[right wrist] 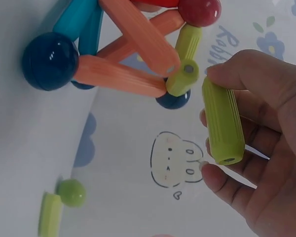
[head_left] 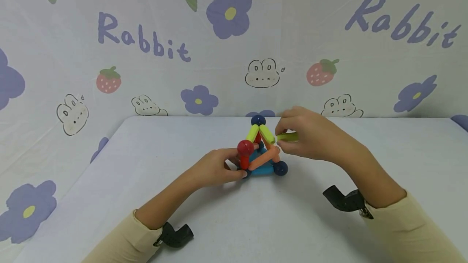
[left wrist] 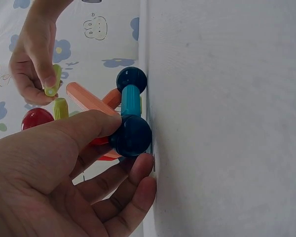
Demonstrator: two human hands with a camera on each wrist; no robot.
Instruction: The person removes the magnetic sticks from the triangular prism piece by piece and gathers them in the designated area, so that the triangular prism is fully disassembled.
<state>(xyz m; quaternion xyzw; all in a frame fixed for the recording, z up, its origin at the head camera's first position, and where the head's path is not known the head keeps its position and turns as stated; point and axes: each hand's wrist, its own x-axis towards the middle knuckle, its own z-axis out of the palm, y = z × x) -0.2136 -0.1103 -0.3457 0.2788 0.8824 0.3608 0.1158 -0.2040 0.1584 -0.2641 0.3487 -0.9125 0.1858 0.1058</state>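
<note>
A small frame of magnetic sticks and balls stands on the table, with blue sticks (head_left: pixel 262 169) at its base. My left hand (head_left: pixel 215 169) grips its near left corner, thumb on a dark blue ball (left wrist: pixel 132 136). A red ball (head_left: pixel 245 147) sits above that hand. Orange sticks (right wrist: pixel 121 75) slant up the sides, one with a free end. Two yellow-green sticks (head_left: pixel 267 134) lean down from the dark blue top ball (head_left: pixel 258 120). Just right of the frame, my right hand (head_left: pixel 310 135) pinches a separate yellow-green magnetic stick (right wrist: pixel 224 122), apart from the frame.
On the table in the right wrist view lie a green ball (right wrist: pixel 72 192) and another yellow-green stick (right wrist: pixel 50 215). A white table (head_left: pixel 256 222) runs back to a printed cloth (head_left: pixel 146 76) with rabbits and flowers.
</note>
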